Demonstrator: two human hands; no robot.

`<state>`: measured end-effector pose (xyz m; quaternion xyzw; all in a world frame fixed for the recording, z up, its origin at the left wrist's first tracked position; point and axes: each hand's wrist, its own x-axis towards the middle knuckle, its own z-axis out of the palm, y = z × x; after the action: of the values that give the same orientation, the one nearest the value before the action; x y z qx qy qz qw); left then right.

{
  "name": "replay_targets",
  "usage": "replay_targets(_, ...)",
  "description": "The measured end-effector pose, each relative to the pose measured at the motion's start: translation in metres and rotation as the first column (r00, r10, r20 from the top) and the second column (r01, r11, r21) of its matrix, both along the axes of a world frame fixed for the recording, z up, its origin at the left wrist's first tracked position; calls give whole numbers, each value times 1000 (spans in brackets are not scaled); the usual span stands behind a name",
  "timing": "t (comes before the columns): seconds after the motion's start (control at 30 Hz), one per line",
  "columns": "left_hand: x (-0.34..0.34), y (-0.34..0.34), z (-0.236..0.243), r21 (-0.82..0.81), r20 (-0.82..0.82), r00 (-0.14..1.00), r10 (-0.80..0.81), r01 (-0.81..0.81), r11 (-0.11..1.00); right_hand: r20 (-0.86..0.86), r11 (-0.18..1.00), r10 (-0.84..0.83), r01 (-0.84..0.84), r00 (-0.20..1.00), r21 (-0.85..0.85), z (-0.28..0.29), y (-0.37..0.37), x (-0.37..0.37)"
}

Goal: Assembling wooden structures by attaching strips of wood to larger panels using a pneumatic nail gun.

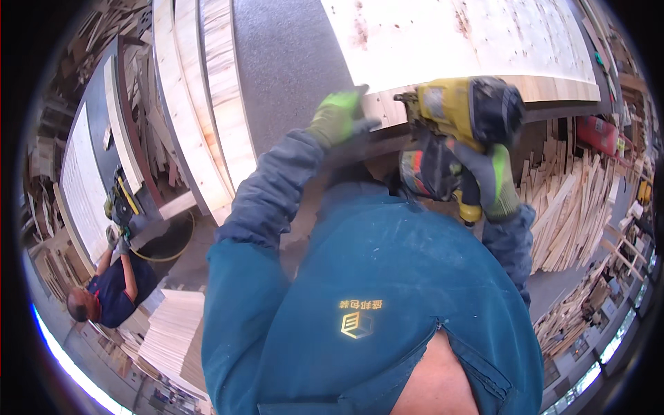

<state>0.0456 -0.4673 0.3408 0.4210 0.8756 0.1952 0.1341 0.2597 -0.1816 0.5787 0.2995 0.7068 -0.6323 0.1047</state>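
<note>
My left hand [335,116], in a green-and-grey glove, is blurred beside the near left corner of a pale wooden panel [470,41]. Its thumb and fingers look spread; whether they touch the wood is unclear. A pale board edge [377,105] runs along the panel's near side, over the dark tabletop [280,69]. Gripped in my gloved right hand [487,176] is a yellow-and-black nail gun [467,111] with a round magazine underneath, its nose at that board edge.
Long planks [204,104] lie to my left. Beyond them a co-worker [111,290] holds a tool over another panel [86,187]. Stacked boards [169,332] stand at lower left. Loose wood strips [560,214] and a red tank [598,135] are at my right.
</note>
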Motion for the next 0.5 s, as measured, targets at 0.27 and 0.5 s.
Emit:
replay_targets(0.27, -17, 118, 89, 193, -160, 926, 341, -309, 931, -162, 942, -274, 299, 948, 154, 96, 13, 89)
replay_targets(0.5, 24, 139, 133, 157, -262, 929, 261, -226, 961, 90, 887, -450, 456, 888, -65, 120, 33, 86)
